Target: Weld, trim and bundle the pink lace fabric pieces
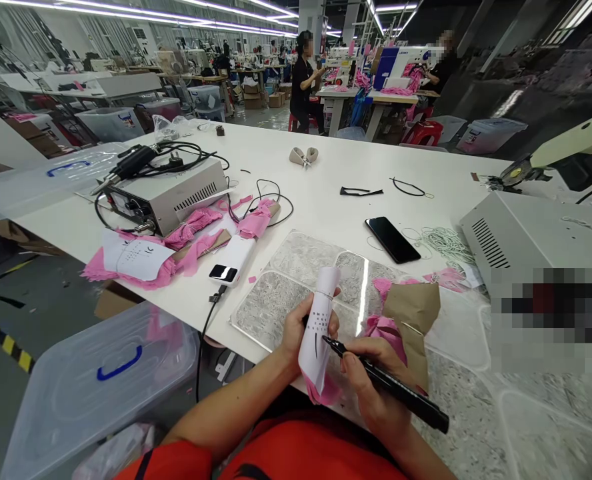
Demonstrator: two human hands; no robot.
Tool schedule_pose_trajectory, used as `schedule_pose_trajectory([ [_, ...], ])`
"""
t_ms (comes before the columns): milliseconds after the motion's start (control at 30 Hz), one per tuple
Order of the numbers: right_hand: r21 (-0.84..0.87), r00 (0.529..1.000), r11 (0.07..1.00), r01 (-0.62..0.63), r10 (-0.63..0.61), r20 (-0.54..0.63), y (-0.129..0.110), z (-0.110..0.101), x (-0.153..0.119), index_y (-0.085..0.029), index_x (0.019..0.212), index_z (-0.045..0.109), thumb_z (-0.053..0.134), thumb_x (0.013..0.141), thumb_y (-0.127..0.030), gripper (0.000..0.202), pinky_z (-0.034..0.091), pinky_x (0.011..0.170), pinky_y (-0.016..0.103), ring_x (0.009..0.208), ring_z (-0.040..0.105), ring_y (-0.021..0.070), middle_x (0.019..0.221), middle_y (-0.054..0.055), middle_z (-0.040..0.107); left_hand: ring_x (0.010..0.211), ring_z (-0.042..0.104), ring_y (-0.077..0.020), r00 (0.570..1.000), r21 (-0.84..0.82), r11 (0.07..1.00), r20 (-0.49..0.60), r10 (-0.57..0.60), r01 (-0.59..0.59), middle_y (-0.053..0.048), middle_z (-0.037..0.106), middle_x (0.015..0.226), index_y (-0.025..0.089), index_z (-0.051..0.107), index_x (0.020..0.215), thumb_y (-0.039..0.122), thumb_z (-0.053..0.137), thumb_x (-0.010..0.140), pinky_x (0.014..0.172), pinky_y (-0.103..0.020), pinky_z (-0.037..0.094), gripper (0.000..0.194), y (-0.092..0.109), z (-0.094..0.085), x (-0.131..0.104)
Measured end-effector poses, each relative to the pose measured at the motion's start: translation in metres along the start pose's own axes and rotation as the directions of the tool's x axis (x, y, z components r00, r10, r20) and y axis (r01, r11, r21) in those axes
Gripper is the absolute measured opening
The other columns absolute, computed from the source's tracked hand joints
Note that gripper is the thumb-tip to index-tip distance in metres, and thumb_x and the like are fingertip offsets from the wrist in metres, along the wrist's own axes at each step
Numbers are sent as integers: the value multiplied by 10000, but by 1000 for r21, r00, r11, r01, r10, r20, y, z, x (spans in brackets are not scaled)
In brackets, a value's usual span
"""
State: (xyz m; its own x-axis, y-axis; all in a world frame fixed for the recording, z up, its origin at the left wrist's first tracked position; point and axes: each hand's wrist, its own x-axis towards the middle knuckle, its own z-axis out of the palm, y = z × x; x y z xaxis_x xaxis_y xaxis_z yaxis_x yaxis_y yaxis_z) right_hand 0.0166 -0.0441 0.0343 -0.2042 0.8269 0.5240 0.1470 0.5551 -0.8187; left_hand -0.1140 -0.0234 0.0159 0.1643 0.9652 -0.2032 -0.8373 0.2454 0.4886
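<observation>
Marking the paper [312,350] well seemed to need firm backing: at lower centre, the left hand [293,335] clasped it around pink cloth [322,392] while the right hand [375,401] pinched the marker [416,401], tip contact uncertain. A bundle [417,312] crowded the right hand; the phone [393,240] lay apart, right of centre.

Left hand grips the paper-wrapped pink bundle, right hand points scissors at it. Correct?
No, the tool is misread: the head view shows the right hand pointing a black marker. The left hand does grip the paper-wrapped pink bundle.
</observation>
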Motion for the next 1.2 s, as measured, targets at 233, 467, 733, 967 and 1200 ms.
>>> schedule_pose_trajectory([
  [233, -11, 1000, 1000, -11, 11, 2, 5, 5, 1, -224, 863, 597, 565, 831, -175, 67, 488, 458, 187, 478, 565, 87, 624, -47, 617, 447, 424, -103, 1000, -20, 1000, 2, -22, 22, -4, 517, 536, 115, 554, 1205, 496, 480, 833, 472, -221, 329, 537, 2, 0, 0],
  [467, -11, 998, 998, -62, 62, 3, 5, 5, -1, -223, 851, 602, 564, 835, -197, 48, 489, 469, 210, 484, 571, 102, 619, -37, 617, 456, 422, -106, 999, -49, 999, 41, -23, 25, -10, 509, 544, 102, 533, 1239, 519, 448, 845, 466, -221, 318, 579, 3, -2, 0],
  [733, 127, 996, 988, -87, 89, -10, 3, -6, -3, -211, 819, 582, 525, 853, -199, 68, 468, 445, 208, 467, 562, 103, 573, -37, 599, 491, 395, -111, 999, -53, 999, 33, -4, 6, -8, 461, 536, 95, 601, 1139, 492, 493, 830, 484, -227, 305, 515, 2, -1, 2],
  [967, -4, 992, 1000, -11, 11, -128, 7, -26, 9, -228, 1088, 600, 546, 863, -169, 239, 473, 426, 199, 407, 540, 70, 659, -43, 679, 472, 383, -105, 994, 345, 939, -100, 45, -8, 3, 479, 526, 97, 615, 1046, 539, 525, 781, 481, -230, 293, 523, 31, 7, 2],
  [1200, -337, 973, 941, 1, -79, -217, -7, -83, 9, -231, 1018, 617, 573, 854, -178, 178, 525, 561, 248, 508, 607, 109, 729, -4, 710, 645, 512, -175, 978, 993, -117, 34, 208, -9, -32, 602, 713, 154, 651, 895, 447, 514, 817, 586, -265, 352, 333, 86, -1, 46],
])
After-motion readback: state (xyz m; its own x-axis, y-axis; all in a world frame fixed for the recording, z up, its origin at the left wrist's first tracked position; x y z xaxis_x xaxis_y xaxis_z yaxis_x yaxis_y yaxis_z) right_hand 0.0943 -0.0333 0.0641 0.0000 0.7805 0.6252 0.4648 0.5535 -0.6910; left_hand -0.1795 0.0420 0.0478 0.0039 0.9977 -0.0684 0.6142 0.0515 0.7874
